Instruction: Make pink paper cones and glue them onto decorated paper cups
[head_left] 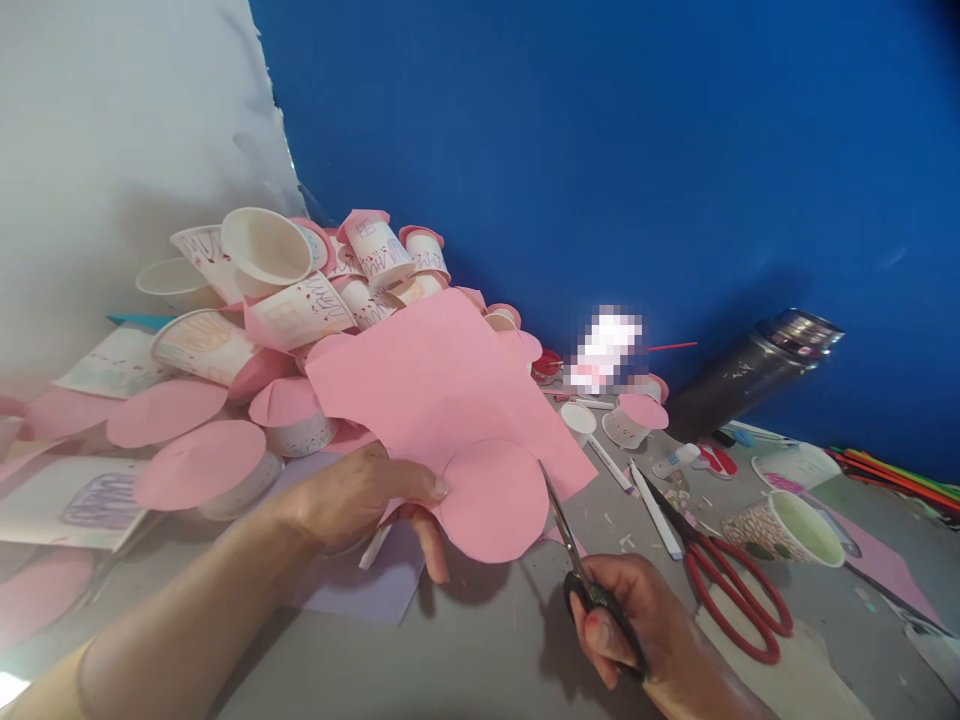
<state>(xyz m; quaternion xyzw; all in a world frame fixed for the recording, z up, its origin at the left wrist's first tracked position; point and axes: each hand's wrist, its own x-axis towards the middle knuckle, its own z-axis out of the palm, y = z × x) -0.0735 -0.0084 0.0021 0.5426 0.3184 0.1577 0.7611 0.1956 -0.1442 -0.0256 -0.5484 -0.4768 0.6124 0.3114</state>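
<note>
My left hand (pixel 367 500) grips a sheet of pink paper (pixel 442 370), thumb on top and fingers beneath. A round shape (pixel 495 500) is partly cut at the sheet's near edge, still joined along its far side as far as I can see. In my right hand (pixel 630 620) is a pair of black-handled scissors (pixel 562 530), with fingers through the handles. Its blades touch the paper at the right side of the round shape. A lilac sheet (pixel 360 580) lies on the table below my left hand.
Decorated paper cups (pixel 300 310) with pink paper tops are heaped at the left and back. To the right lie red-handled scissors (pixel 735 590), a marker (pixel 656 510), a patterned cup (pixel 787 530) and a dark flask (pixel 742 370). A blue partition (pixel 600 150) stands behind.
</note>
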